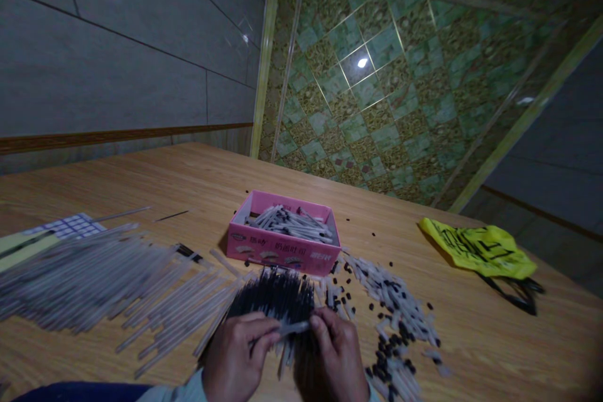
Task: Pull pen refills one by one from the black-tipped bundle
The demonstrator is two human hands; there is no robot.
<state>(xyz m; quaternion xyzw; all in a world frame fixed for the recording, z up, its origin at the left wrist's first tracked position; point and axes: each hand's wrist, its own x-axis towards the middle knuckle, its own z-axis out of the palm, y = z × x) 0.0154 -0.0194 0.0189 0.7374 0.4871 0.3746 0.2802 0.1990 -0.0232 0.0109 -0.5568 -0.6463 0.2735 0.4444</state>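
Observation:
My left hand (238, 355) and my right hand (332, 355) meet near the table's front edge, both pinching one clear pen barrel (293, 328) held level between them. A thin dark refill seems to run from my left fingers into it. Just beyond the hands lies a bundle of black refills (277, 295). To the left spreads a wide heap of clear barrels (103, 279). To the right lie several pale pen caps and small black plugs (393, 314).
A pink cardboard box (282, 252) holding finished pens stands behind the refills. A yellow printed bag (480, 250) with a black strap lies at the right. Printed sheets (66, 226) sit at the far left. The wooden table (188, 182) ends at a tiled floor.

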